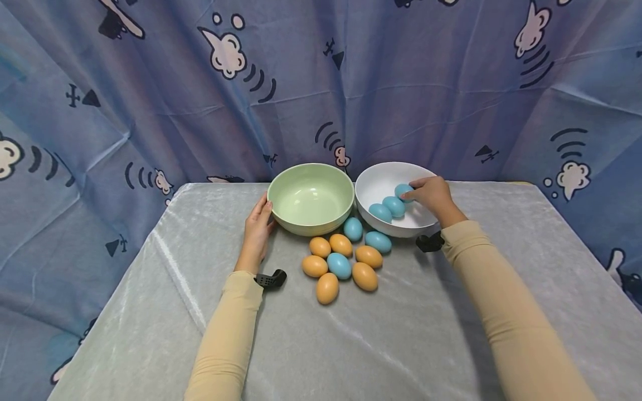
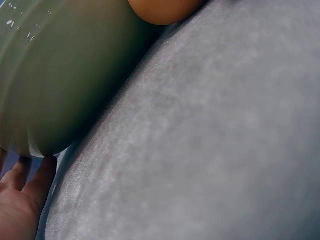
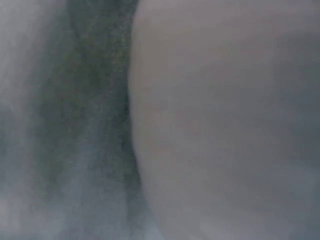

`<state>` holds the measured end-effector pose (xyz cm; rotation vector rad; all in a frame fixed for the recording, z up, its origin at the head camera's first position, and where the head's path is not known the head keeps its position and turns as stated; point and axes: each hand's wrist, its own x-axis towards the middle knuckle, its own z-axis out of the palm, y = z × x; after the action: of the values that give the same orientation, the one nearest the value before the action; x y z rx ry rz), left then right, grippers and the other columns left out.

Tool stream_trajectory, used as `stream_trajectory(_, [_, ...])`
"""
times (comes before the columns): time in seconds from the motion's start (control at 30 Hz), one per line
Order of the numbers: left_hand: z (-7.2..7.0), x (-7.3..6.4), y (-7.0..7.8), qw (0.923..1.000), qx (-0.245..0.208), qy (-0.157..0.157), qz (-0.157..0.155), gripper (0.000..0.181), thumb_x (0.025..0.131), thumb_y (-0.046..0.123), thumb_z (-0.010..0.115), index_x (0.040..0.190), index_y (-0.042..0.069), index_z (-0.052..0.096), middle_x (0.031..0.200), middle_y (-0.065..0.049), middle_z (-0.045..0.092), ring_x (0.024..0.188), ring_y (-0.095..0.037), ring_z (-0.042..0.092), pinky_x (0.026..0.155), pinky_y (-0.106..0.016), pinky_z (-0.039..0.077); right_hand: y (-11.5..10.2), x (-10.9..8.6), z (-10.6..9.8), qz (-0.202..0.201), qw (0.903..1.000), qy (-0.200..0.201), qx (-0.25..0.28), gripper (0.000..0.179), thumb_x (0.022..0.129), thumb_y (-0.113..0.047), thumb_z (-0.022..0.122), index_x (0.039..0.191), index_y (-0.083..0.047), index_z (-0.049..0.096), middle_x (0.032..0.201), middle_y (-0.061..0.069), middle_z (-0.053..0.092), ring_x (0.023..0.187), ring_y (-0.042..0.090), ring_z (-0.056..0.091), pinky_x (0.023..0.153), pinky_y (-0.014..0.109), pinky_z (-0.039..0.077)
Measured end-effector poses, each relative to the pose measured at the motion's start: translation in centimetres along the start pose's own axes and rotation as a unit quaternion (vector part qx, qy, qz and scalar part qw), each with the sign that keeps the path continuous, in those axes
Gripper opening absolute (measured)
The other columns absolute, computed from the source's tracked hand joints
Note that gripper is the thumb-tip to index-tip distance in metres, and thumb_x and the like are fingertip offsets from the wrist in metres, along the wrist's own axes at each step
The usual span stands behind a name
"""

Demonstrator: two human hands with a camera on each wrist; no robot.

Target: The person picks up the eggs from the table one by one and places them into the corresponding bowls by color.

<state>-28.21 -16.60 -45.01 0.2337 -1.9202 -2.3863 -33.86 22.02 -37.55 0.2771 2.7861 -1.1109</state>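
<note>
My left hand (image 1: 257,231) rests against the left side of a green bowl (image 1: 311,223). In the left wrist view its fingertips touch the bowl's outer wall, the fingers fairly straight. Over a white bowl (image 1: 368,181), my right hand (image 1: 430,195) reaches past the right rim and pinches a blue egg (image 1: 403,190) between thumb and fingers. Two more blue eggs (image 1: 393,206) lie in a row with it inside that bowl. The blurred right wrist view shows the white bowl's outer wall (image 3: 225,120) but none of the fingers.
In front of the bowls, several orange eggs (image 1: 327,288) and three blue eggs (image 1: 339,266) lie close together on the grey cloth-covered table (image 1: 401,334). The two bowls stand side by side near the back edge. A patterned blue curtain (image 1: 301,83) hangs behind.
</note>
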Motion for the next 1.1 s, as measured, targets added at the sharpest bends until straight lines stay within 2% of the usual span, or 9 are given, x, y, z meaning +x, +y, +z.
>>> stream_trajectory(0.33, [0.0, 0.1, -0.1, 1.0, -0.003, 0.006, 0.003, 0.054, 0.105, 0.036, 0.051, 0.156, 0.023, 0.036, 0.162, 0.006, 0.033, 0.147, -0.014, 0.036, 0.12, -0.043, 0.035, 0.0, 0.0, 0.1, -0.003, 1.0, -0.008, 0.004, 0.057, 0.087, -0.022, 0.077, 0.135, 0.003, 0.059, 0.138, 0.024, 0.057, 0.139, 0.041, 0.041, 0.117, 0.052, 0.035])
stream_trajectory(0.8, [0.0, -0.1, 0.2, 1.0, -0.002, -0.004, 0.005, 0.057, 0.105, 0.036, 0.05, 0.157, 0.022, 0.033, 0.163, 0.006, 0.031, 0.149, -0.014, 0.032, 0.121, -0.044, 0.032, 0.1, 0.1, 0.0, -0.002, 0.9998, -0.02, -0.001, 0.056, 0.087, -0.022, 0.076, 0.135, 0.003, 0.058, 0.141, 0.024, 0.055, 0.141, 0.042, 0.039, 0.117, 0.053, 0.033])
stream_trajectory(0.97, [0.0, 0.1, -0.2, 1.0, 0.001, 0.003, 0.007, 0.056, 0.104, 0.037, 0.052, 0.156, 0.023, 0.035, 0.163, 0.007, 0.032, 0.148, -0.013, 0.034, 0.121, -0.044, 0.033, -0.1, -0.3, 0.0, -0.027, 0.9993, 0.021, 0.014, 0.049, 0.089, -0.021, 0.074, 0.131, 0.003, 0.063, 0.134, 0.023, 0.06, 0.137, 0.039, 0.045, 0.114, 0.05, 0.038])
stream_trajectory(1.1, [0.0, 0.1, -0.2, 1.0, 0.0, 0.004, 0.004, 0.055, 0.104, 0.036, 0.052, 0.155, 0.023, 0.036, 0.162, 0.006, 0.033, 0.148, -0.014, 0.034, 0.121, -0.044, 0.033, -0.3, -1.3, 0.0, -0.039, 0.9931, 0.081, 0.076, 0.043, 0.091, -0.024, 0.073, 0.126, 0.0, 0.067, 0.129, 0.02, 0.065, 0.131, 0.033, 0.054, 0.11, 0.046, 0.044])
